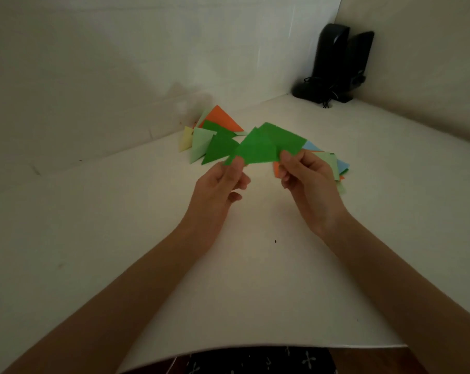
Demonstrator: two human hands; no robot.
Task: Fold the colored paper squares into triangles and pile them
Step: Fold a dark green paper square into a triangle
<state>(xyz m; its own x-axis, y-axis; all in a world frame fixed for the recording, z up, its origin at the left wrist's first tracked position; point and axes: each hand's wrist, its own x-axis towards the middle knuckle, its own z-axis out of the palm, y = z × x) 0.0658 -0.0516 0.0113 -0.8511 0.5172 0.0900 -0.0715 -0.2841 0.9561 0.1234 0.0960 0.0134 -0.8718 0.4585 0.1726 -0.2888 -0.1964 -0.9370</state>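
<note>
A dark green paper [266, 145] hangs above the white table, partly folded over itself. My left hand [223, 184] pinches its lower left corner and my right hand [304, 174] pinches its right edge. Behind it to the left lies a pile of folded triangles [215, 136] in orange, dark green, light green and pale yellow. Under and behind my right hand lies a stack of flat paper squares [333, 163] in blue, light green and orange, partly hidden by the hand.
The white table [228, 279] meets white walls at the back and left. Two black speakers [336, 63] with cables stand in the far right corner. The table's near edge curves just above a dark patterned garment [255, 363].
</note>
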